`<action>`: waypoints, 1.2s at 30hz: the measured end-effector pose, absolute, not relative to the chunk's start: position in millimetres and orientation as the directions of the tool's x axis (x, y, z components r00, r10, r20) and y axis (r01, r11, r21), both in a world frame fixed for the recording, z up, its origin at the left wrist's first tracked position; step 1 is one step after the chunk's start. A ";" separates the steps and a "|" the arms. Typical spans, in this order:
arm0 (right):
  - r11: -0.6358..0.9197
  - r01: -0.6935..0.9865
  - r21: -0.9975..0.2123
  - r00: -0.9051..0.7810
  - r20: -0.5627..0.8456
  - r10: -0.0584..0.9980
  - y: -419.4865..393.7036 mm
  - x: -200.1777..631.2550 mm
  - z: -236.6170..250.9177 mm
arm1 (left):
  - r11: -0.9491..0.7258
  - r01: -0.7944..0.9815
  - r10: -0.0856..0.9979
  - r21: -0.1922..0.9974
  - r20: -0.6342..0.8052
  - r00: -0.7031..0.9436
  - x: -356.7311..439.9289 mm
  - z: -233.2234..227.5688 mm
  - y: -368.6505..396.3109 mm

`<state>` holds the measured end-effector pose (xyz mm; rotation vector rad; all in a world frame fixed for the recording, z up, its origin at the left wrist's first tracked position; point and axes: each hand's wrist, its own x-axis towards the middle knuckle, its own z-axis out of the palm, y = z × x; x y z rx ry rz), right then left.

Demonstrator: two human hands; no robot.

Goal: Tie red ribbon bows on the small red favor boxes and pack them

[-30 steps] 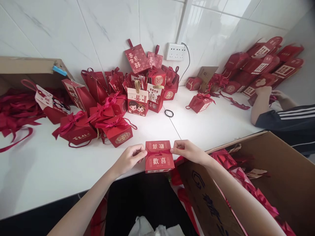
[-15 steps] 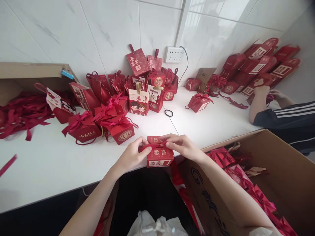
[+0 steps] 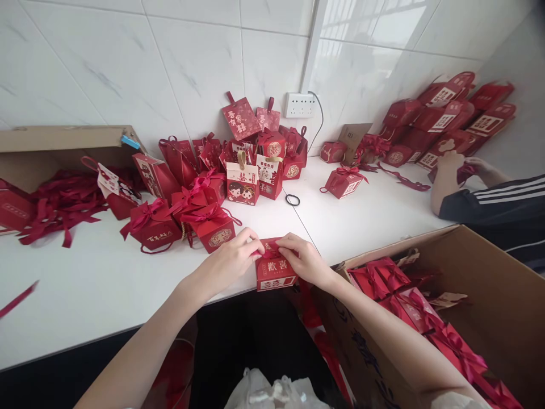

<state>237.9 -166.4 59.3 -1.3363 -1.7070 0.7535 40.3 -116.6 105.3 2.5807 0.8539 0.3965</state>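
Both hands on small red gift box point(image 3: 276, 272) at near edge of white counter point(image 3: 85, 284). L hand point(image 3: 232, 261) and R hand point(image 3: 303, 260) meet over box top, fingertips pinching red ribbon point(image 3: 272, 254) across lid; fingers clenched on ribbon, not on box body.

Risk (judgement): box sits right at counter lip, under fingers. A hard pull on ribbon w/ no hand on box body could tip it off toward lap. Ribbon could also slip from pinch, loosening wrap.

Just R of fingers, below: open cardboard carton point(image 3: 468, 272) w/ more ribbon-tied red boxes inside; its rim crowds R forearm.

Beyond fingers, L: cluster of bowed red boxes point(image 3: 204, 221), close enough to snag. Straight ahead: black hair tie point(image 3: 292, 199) on counter. Further: cartoon-print boxes point(image 3: 242, 183), then wall socket point(image 3: 300, 105).

Far L: loose ribbon heap point(image 3: 59, 201) by cardboard flap. Far R: another person's arm, striped sleeve point(image 3: 498, 199), by stacked red boxes point(image 3: 451, 119).
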 end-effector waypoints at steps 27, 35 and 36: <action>0.193 0.477 -0.858 -0.023 0.207 0.978 -164.4 235.6 63.5 | -0.792 0.383 0.496 0.475 0.134 0.858 83.4 122.5 -88.1; 0.073 0.272 -0.959 0.039 0.087 0.995 -164.3 232.0 64.3 | -0.684 0.375 0.591 0.625 0.173 0.788 76.2 100.7 -73.5; 0.063 0.251 -0.966 0.045 0.077 0.996 -163.9 232.3 63.2 | -0.647 0.394 0.622 0.653 0.153 0.768 75.2 96.0 -72.2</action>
